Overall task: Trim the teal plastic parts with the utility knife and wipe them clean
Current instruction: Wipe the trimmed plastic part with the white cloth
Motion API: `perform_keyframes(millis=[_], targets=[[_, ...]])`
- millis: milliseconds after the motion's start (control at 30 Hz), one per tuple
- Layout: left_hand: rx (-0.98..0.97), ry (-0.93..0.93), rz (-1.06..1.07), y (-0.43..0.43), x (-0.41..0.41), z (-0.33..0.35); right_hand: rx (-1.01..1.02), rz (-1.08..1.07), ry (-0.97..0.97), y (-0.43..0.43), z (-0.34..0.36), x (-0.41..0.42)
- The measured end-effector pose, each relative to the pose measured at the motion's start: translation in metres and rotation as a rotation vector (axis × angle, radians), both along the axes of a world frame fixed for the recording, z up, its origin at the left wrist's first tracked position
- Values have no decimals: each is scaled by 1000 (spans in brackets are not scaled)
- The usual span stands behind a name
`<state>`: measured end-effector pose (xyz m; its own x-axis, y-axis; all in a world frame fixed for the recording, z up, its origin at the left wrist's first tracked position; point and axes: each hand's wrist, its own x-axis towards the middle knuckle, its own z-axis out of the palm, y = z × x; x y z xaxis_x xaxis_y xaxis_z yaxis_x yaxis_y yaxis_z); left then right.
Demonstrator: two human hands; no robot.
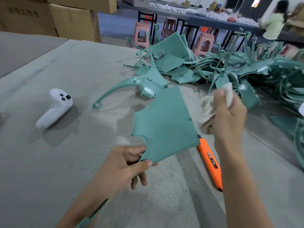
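A white handheld controller with dark buttons lies on its side at the left of the grey cloth-covered desk. Stacked brown cardboard boxes stand beyond the desk's far left edge. Farther back, pink plastic stools stand beside a long dark table carrying heaps of white material. At the far right a person in a pale green top sits at that table.

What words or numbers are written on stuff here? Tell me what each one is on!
Nothing here is clear enough to quote.
Cardboard box: a row of dark printed characters, too blurred to read.
Orange utility knife: a small dark label with pale marks, too small to read.
White controller: tiny marks by its buttons, too small to read.
Teal panel and cloth: no writing shows.
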<state>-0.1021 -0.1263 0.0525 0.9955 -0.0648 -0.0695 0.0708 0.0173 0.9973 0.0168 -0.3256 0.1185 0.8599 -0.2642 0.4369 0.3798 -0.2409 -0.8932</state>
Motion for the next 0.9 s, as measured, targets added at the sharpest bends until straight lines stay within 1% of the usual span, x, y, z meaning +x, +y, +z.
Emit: perform_keyframes(millis=[67, 100, 200, 333, 467, 567, 667, 900], targets=[[26, 23, -2, -3, 0, -2, -69, 161, 51, 18, -5, -7], [35, 33, -2, -3, 0, -3, -121, 207, 57, 24, -8, -10], [52, 40, 16, 0, -1, -3, -282, 234, 23, 26, -14, -13], [10, 24, 72, -1, -1, -3, -288, 222, -34, 25, -14, -16], [-79, -28, 215, 1, 1, -4, -276, 208, -114, 35, -9, -20], [-133, -27, 256, 2, 2, -4, -310, 238, -103, 38, -8, -18], [-218, 9, 355, 7, 5, -5, -340, 303, -71, 40, -9, -17], [-368, -36, 429, 10, 4, -1, -474, 326, -148, 46, -10, -18]])
